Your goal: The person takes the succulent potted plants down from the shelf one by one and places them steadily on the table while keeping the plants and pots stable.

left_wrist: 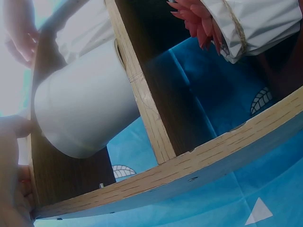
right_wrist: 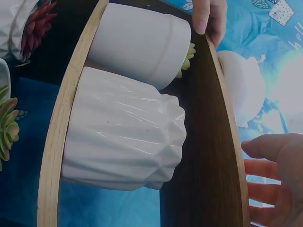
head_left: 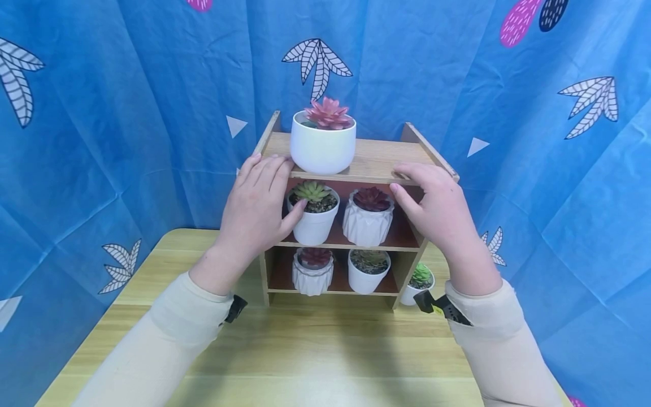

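A small wooden shelf unit (head_left: 391, 151) stands on the table. My left hand (head_left: 256, 206) holds the left part of its top board, fingers on top and thumb below the front edge. At the board's right part, my right hand (head_left: 434, 203) rests loose fingers on top; its thumb (right_wrist: 267, 145) lies by the edge. Between the hands, a smooth white pot (head_left: 323, 148) with a pink succulent sits on top. Below it are a white pot (head_left: 315, 226) with a green succulent and a faceted white pot (head_left: 367, 223) with a dark red one.
The bottom tier holds a ribbed white pot (head_left: 312, 278) with a red succulent and a smooth white pot (head_left: 367, 278). Another potted green succulent (head_left: 421, 276) stands beside the unit on the right. A blue patterned curtain (head_left: 203, 85) surrounds the wooden table (head_left: 325, 350).
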`<state>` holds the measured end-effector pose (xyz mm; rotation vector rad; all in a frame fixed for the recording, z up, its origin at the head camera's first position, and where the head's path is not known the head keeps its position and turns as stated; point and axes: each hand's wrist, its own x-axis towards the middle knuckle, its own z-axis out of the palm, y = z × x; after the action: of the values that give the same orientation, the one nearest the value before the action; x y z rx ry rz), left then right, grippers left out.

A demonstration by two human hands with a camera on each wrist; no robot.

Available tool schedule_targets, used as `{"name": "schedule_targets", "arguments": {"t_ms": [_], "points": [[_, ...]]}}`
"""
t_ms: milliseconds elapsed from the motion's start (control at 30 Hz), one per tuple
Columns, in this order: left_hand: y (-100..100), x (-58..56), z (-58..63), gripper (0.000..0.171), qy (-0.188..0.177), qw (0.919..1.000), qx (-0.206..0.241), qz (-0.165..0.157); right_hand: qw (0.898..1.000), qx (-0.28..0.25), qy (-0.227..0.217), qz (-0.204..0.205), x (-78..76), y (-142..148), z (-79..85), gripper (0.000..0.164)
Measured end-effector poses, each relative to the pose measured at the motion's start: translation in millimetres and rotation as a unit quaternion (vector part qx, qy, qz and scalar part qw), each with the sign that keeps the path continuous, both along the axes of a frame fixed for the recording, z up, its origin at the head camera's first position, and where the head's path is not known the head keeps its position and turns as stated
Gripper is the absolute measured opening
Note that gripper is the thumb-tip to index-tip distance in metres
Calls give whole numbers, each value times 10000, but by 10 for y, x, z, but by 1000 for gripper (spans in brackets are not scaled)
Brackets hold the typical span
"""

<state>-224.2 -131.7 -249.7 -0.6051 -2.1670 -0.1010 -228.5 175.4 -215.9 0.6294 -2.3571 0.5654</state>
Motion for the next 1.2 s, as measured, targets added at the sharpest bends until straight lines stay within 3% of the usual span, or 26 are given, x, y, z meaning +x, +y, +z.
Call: {"name": "schedule_targets", "arguments": {"t_ms": [400, 1200], "points": [[-15, 13, 6, 71, -101, 9999, -6, 88, 9997, 11, 258, -20, -36, -10, -30, 26], [20, 2, 30, 65, -54, 9997, 225, 18, 9991, 35, 408, -65, -42, -13, -31, 26]]}}
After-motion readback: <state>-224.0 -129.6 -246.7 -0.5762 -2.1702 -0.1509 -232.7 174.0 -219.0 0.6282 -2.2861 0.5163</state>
